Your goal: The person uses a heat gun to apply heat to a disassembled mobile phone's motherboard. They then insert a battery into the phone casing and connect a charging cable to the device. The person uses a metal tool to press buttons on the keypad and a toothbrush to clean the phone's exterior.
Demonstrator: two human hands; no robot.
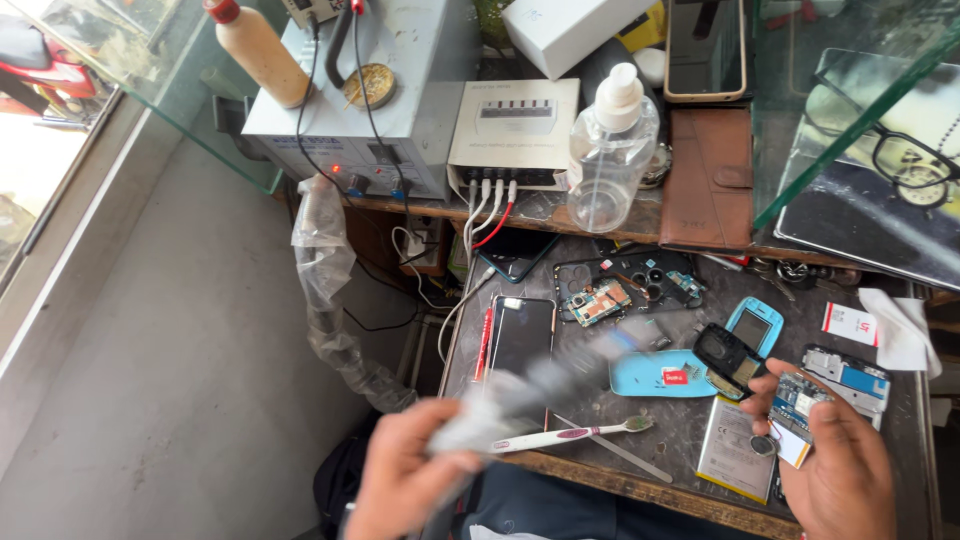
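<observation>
A single head-worn camera looks steeply down and forward from above the person's lap onto the cluttered dark wooden desk (690, 490). It sits close: the near edge fills the lower frame, the grey boxy bench power unit (400, 90) rises at top, bare floor at left.

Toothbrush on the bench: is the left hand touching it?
Cannot tell. In the head view the left hand grips a motion-blurred grey tool that crosses over the toothbrush handle; the blur hides whether the fingers meet the handle's end.
</observation>
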